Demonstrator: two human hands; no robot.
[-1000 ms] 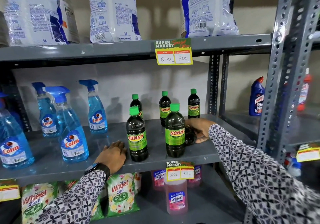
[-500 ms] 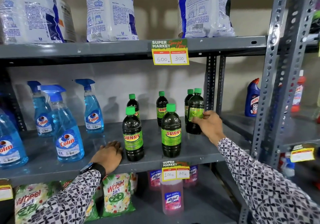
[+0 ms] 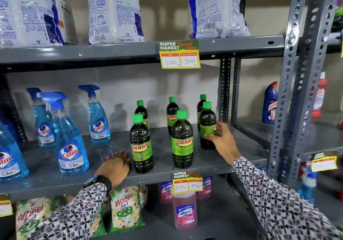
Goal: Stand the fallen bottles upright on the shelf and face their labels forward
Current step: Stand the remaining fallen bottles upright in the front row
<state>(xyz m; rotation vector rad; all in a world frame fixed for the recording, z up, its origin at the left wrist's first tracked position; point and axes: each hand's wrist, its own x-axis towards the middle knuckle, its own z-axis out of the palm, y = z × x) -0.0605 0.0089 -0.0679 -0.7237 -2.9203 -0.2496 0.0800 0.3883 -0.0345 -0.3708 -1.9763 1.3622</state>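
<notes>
Several dark Sunny bottles with green caps stand on the grey middle shelf [image 3: 213,162]. My right hand [image 3: 220,139] grips the rightmost front bottle [image 3: 207,121], which is upright with its green label turned partly to the right. Two front bottles, the middle one [image 3: 182,139] and the left one [image 3: 141,145], stand with labels facing forward. Behind them are three more upright bottles [image 3: 172,115]. My left hand [image 3: 116,165] lies flat on the shelf beside the left front bottle, holding nothing.
Blue Colin spray bottles [image 3: 71,143] fill the shelf's left side. White detergent bags [image 3: 113,9] sit on the shelf above, Wheel packs [image 3: 126,208] and a pink Lizol bottle [image 3: 184,212] below. A metal upright [image 3: 297,91] stands right, with a Harpic bottle [image 3: 271,106] beyond.
My right hand lifted a lying bottle from the shelf behind the front row, stood it upright at the right, and now turns it. My left hand stayed put.
</notes>
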